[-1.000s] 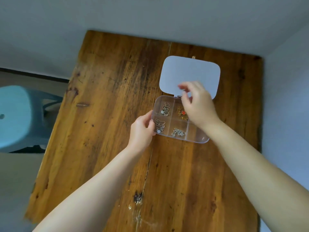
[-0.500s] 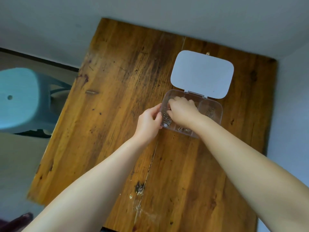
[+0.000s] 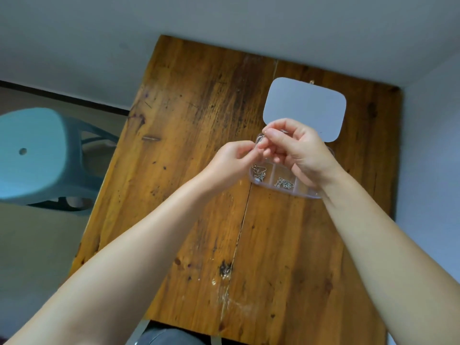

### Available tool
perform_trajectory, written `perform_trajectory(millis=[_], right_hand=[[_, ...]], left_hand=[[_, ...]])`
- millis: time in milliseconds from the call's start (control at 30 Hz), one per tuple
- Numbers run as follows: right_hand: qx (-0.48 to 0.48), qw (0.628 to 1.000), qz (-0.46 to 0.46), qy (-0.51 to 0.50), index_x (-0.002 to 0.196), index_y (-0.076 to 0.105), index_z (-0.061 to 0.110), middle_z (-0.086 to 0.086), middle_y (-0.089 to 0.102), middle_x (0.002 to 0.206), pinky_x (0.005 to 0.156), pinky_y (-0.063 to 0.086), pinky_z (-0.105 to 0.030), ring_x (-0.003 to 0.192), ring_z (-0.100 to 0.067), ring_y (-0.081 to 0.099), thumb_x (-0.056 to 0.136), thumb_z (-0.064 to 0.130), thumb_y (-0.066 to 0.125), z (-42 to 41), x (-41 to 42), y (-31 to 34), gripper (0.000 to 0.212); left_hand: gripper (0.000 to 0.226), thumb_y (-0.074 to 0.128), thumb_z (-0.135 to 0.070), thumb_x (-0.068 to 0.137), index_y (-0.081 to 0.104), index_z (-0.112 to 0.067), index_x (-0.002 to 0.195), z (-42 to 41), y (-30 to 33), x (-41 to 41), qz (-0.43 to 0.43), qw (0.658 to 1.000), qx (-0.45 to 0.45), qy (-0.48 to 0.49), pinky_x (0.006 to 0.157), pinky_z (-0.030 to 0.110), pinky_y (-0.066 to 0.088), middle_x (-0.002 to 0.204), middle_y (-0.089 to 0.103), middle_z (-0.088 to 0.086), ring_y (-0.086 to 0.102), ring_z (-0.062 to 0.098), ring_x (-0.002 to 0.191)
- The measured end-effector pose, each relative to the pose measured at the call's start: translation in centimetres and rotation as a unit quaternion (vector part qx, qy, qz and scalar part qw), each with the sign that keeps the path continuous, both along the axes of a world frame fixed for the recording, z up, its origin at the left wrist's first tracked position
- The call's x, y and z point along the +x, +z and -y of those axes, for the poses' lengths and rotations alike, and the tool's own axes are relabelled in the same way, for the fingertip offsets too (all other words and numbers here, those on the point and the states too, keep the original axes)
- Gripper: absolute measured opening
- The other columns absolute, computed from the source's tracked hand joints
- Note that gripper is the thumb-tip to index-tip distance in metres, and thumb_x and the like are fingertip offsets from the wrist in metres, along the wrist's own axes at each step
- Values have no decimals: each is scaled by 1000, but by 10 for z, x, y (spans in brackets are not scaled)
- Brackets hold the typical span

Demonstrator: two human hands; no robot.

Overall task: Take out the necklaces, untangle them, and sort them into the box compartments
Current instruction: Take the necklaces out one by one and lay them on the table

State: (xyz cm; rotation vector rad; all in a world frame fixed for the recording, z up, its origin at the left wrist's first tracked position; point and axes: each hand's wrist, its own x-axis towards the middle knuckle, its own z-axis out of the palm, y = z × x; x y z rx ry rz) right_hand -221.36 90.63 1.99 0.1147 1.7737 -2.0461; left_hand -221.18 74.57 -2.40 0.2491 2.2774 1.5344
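A worn wooden table fills most of the view, its planks split by a long crack running toward the person, and a pale blue plastic stool stands on the floor off its left edge. Two bare forearms reach in from below and meet above the far right part of the table. There a clear plastic compartment box lies with its whitish lid swung open and flat beyond it. The right hand hovers over the box, thumb and forefinger pinched shut on a thin silver necklace, and it hides the box's far compartments. The left hand meets it from the left, its fingertips closed on the same chain just beside the right fingers, both raised above the box's left end. In the near row, the left compartment holds a tangled silver chain with a small pale bead, and the middle one holds another silver chain bundle
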Motion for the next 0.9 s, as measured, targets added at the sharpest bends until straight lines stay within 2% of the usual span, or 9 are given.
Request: perform_trajectory(millis=[67, 133, 200, 333, 467, 533, 667, 767, 900], right_hand=[[-88, 995, 36, -33, 91, 64, 12, -1, 70, 75, 53, 50, -17, 66, -9, 63, 87, 18, 61, 7, 15, 7, 8], [-115, 989, 73, -60, 89, 64, 10, -2, 69, 72, 49, 49, -17, 63, -9, 61, 81, 19, 63, 23, 36, 2, 12], [-114, 982, 119, -88, 87, 63, 9, -4, 69, 72, 48, 48, -16, 61, -8, 61, 79, 16, 64, 49, 63, -14, 11], [-16, 973, 205, -107, 98, 60, 11, -7, 71, 81, 54, 50, -19, 67, -11, 65, 87, 6, 63, 120, 126, -59, 12], [114, 950, 279, -75, 89, 64, 14, -6, 73, 84, 58, 51, -21, 70, -10, 68, 90, 11, 59, 196, 178, -93, 6], [156, 940, 293, -77, 86, 62, 16, -3, 73, 82, 56, 51, -18, 67, -9, 68, 91, 12, 57, 224, 192, -101, 8], [254, 923, 277, -81, 83, 56, 24, 4, 70, 80, 53, 48, -12, 65, -7, 66, 92, 18, 57, 253, 205, -108, 10], [327, 913, 240, -47, 84, 53, 26, 7, 67, 76, 55, 46, -11, 62, -5, 63, 93, 24, 56, 256, 207, -108, 9], [357, 911, 208, 15, 88, 54, 26, 6, 66, 72, 53, 44, -14, 55, -2, 58, 94, 33, 53, 245, 198, -102, 9]], left_hand=[[30, 49, -31, 95, 68, -20, 75, 30, 6, -4, 29, 999, -12, -18, 62, 27, 38, 66, 62, 0, 47, 4, 61], [31, 49, -34, 95, 70, -19, 78, 69, 6, -9, 101, 990, -20, -95, 81, 30, 44, 84, 73, 5, 61, 12, 78], [30, 51, -36, 94, 69, -19, 77, 110, 1, -17, 194, 965, -12, -176, 95, 33, 44, 87, 73, 3, 66, 17, 91], [29, 57, -42, 89, 66, -22, 70, 174, -22, -33, 273, 942, -44, -190, 88, 35, 46, 70, 60, -2, 59, 8, 69], [38, 57, -49, 86, 63, -27, 55, 195, -42, -39, 210, 912, -236, -262, 64, 29, 48, 52, 56, -12, 52, 3, 50], [36, 59, -46, 86, 60, -25, 57, 192, -50, -39, 165, 897, -287, -292, 55, 26, 43, 56, 55, -8, 52, 9, 53], [30, 61, -38, 87, 59, -13, 71, 184, -60, -32, -29, 882, -338, -328, 61, 37, 48, 72, 59, 3, 56, 22, 70], [22, 59, -34, 88, 57, -13, 79, 183, -68, -22, -190, 849, -349, -348, 64, 33, 35, 81, 47, 0, 45, 21, 79], [24, 59, -32, 88, 57, -11, 99, 182, -76, -18, -245, 825, -383, -334, 64, 33, 37, 97, 49, 8, 46, 24, 89]])
